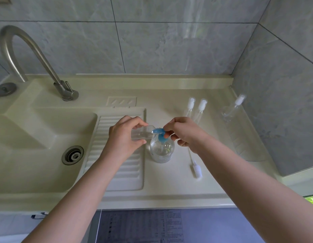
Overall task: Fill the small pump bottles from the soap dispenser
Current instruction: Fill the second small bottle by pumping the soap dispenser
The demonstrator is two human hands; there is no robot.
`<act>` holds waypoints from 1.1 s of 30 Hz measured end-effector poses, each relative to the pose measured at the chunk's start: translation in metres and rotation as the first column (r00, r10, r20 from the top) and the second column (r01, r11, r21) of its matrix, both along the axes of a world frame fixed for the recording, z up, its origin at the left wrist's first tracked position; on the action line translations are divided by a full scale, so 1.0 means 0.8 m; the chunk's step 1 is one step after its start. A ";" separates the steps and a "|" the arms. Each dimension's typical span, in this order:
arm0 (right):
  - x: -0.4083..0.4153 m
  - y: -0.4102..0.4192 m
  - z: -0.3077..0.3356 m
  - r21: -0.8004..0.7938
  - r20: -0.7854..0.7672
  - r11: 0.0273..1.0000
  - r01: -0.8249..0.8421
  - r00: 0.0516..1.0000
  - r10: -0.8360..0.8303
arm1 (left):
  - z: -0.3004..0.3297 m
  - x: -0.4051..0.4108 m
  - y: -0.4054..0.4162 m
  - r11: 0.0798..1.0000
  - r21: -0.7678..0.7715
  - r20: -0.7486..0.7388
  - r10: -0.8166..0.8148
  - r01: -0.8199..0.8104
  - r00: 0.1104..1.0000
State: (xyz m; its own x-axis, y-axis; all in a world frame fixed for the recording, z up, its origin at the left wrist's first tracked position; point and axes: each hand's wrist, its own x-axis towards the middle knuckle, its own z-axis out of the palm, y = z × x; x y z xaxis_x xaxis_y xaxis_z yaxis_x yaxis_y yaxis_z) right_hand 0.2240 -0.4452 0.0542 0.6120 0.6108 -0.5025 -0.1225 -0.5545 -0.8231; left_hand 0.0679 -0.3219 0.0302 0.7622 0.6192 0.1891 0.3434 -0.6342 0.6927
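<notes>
Nearest on the bench (169,186) lies a loose pump head with its dip tube (194,163), white cap toward the near edge, tube running away toward the right hand. It is apart from any bottle.

Just beyond it stands the soap dispenser (161,151), a clear round bottle with a blue pump (160,133) whose spout points left. The whole move turns on this: the small bottle (142,134) lies almost on its side, long axis running left to right, with its open mouth at the right end, meeting the tip of the blue spout. From this angle I cannot tell whether the spout is inside the mouth or only touching it.

The left hand (125,135) grips the small bottle, fingers over the top and thumb beneath. The right hand (182,134) sits on the pump's right side, fingertips on the blue head, the other fingers curled; it is the hand placed to press, by my judgement. The hands are close but not touching, the pump between them.

Farther off, two more pump heads with tubes (196,107) lie side by side, and far right another clear bottle with a pump (230,109) lies near the wall.

Left of everything is the sink (38,134) and its tap (29,55).
</notes>
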 end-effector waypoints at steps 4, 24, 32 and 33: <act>-0.005 -0.002 -0.008 0.018 0.024 1.000 0.006 1.000 -0.007 | -0.003 0.001 0.001 1.000 -0.016 -0.009 0.004 -0.004 1.000; -0.001 -0.001 0.001 0.012 0.043 0.999 -0.041 0.998 0.040 | -0.004 0.000 0.003 1.000 -0.013 0.010 0.007 -0.007 1.000; -0.004 0.000 -0.002 0.013 0.084 0.999 -0.037 0.996 0.036 | -0.004 0.001 0.004 1.000 0.001 0.002 -0.008 0.008 1.000; -0.002 0.000 0.001 0.013 0.076 0.999 -0.049 0.996 0.047 | -0.003 0.001 0.004 1.000 0.006 0.010 -0.009 0.009 1.000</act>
State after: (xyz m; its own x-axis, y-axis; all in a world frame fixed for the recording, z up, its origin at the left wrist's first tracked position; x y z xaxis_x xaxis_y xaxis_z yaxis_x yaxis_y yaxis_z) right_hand 0.2228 -0.4454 0.0550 0.6177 0.6474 -0.4465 -0.0330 -0.5459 -0.8372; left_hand 0.0684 -0.3186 0.0281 0.7655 0.6114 0.2005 0.3310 -0.6415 0.6921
